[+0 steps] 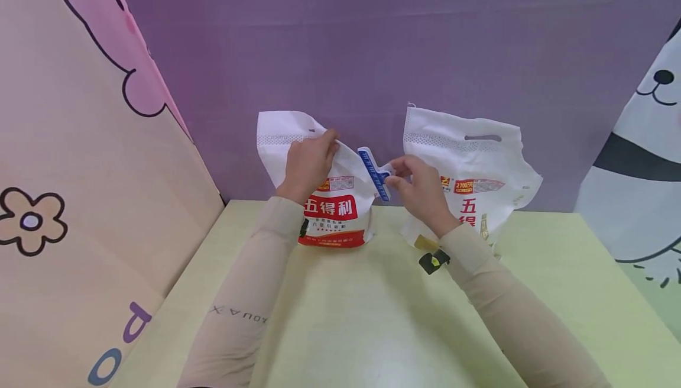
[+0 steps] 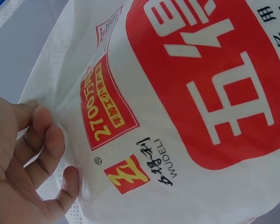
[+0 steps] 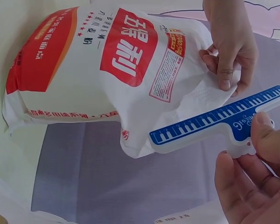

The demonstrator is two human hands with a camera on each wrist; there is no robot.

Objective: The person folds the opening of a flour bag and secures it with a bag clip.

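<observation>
A white flour bag (image 1: 340,166) with red printed panels stands upright on the table, its top flattened. My left hand (image 1: 310,162) pinches the upper part of this bag between thumb and fingers; in the left wrist view the left hand (image 2: 35,163) is at the bag's dotted seam. Between thumb and fingers of my right hand (image 1: 420,190) is a blue-and-white clip (image 1: 376,176) with a piano-key pattern. In the right wrist view the clip (image 3: 219,116) lies close along the upper edge of the flour bag (image 3: 98,100), overlapping it there.
A second white bag (image 1: 468,131) with a handle slot stands to the right, behind the right forearm. A small black and yellow piece (image 1: 434,261) shows by the right wrist. The pale yellow table (image 1: 340,317) meets a purple backdrop (image 1: 340,51) behind the bags.
</observation>
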